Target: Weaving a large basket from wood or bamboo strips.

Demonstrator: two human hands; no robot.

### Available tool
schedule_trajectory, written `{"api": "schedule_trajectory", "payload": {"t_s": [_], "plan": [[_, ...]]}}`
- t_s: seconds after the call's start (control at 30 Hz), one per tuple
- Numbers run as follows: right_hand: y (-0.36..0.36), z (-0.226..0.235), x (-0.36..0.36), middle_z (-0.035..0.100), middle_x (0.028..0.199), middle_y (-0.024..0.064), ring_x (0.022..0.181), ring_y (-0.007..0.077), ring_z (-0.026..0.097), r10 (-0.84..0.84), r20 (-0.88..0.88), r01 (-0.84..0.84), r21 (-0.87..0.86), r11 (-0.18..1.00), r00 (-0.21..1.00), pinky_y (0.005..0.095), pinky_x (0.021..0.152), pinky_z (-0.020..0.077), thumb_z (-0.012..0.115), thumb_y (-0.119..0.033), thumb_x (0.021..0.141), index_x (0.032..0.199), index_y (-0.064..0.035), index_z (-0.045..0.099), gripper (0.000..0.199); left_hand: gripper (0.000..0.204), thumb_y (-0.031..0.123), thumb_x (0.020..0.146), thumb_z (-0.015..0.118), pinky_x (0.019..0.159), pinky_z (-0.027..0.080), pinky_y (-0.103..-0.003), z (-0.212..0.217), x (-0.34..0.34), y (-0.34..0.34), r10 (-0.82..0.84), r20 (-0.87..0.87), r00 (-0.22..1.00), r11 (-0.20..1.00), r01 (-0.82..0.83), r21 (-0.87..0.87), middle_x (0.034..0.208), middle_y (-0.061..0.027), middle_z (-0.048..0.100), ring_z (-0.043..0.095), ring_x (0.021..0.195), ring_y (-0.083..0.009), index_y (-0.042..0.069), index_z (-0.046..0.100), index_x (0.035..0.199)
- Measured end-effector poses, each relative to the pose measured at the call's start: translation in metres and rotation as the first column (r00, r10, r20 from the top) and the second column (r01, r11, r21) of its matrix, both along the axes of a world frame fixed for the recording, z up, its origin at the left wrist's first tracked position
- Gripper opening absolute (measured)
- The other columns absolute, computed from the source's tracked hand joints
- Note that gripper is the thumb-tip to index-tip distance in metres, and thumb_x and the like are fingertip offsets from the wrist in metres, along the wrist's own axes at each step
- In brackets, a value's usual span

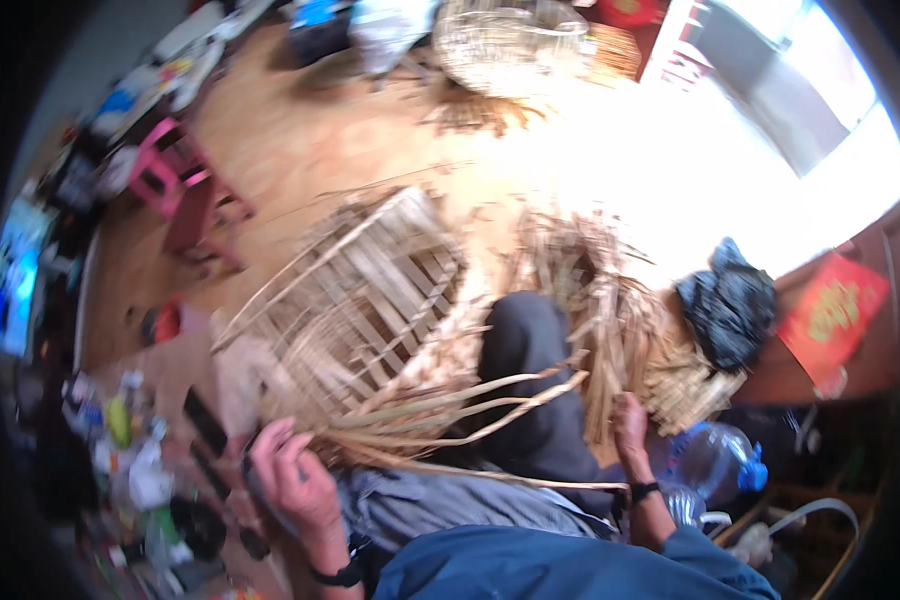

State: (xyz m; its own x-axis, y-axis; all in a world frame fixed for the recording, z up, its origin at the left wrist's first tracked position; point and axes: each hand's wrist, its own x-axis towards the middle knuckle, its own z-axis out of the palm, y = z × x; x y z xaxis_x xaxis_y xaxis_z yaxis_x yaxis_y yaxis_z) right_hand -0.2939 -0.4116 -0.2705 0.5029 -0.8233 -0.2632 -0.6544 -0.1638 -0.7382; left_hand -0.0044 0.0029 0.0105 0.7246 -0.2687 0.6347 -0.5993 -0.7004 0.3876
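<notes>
A half-woven basket of pale flat strips lies tilted on its side by my legs. Several long loose strips run from its near end to the right, across my knee and lap. Beside that near end is my left hand, palm up with its fingers apart and nothing seen in them. My right hand is closed at the lower end of a heap of dry brown strips; blur hides what its fingers hold.
A pink stool and a brown stool stand at the left. Another round basket sits at the back. To the right are a black plastic bag, a red paper and a clear bottle. Clutter fills the near left.
</notes>
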Motion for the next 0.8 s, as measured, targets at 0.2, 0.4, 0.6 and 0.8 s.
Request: {"api": "schedule_trajectory", "payload": {"t_s": [0.2,0.4,0.6,0.8], "plan": [[0.024,-0.035,-0.014,0.069,0.099,0.0256,0.088,0.0452,0.068,0.089,-0.168,-0.136,-0.291,0.947,0.982,0.0541,0.071,0.0509,0.050,-0.022,0.105,0.131,-0.0116,0.056,0.029,0.023,-0.011,0.088,0.054,0.090,0.057,-0.042,0.007,0.001,0.020,0.124,-0.015,0.992,0.992,-0.124,0.017,0.112,-0.0158,0.065,0.067,0.103,-0.0321,0.002,0.067,0.100],[0.073,-0.126,-0.049,0.071,0.100,0.0166,0.091,0.0378,0.069,0.625,-0.549,-0.693,0.109,0.712,0.556,0.0495,0.074,0.0559,0.056,-0.022,0.098,0.137,-0.0161,0.055,0.039,0.021,-0.006,0.088,0.055,0.095,0.052,-0.044,-0.005,-0.005,0.037,0.182,-0.037,0.983,0.961,-0.169,0.219,0.109,-0.0138,0.067,0.066,0.104,-0.0338,0.003,0.068,0.103],[-0.009,-0.011,0.034,0.065,0.077,0.0261,0.072,0.0463,0.067,-0.016,-0.194,-0.059,-0.373,0.926,0.981,0.0571,0.062,0.0500,0.054,-0.015,0.100,0.111,-0.0096,0.059,0.013,0.021,-0.002,0.096,0.051,0.098,0.050,-0.045,-0.026,0.004,0.035,-0.009,-0.025,1.000,0.989,0.013,0.147,0.116,-0.0188,0.065,0.062,0.112,-0.0352,-0.006,0.064,0.112],[0.020,-0.023,0.038,0.066,0.083,0.0235,0.076,0.0439,0.066,0.169,0.044,-0.122,-0.521,0.845,0.985,0.0530,0.062,0.0510,0.052,-0.011,0.099,0.113,-0.0096,0.059,0.016,0.023,-0.003,0.097,0.048,0.099,0.054,-0.042,-0.026,0.005,0.022,0.081,-0.051,0.995,0.984,-0.072,0.165,0.124,-0.0200,0.062,0.063,0.112,-0.0340,-0.010,0.061,0.114]]}}
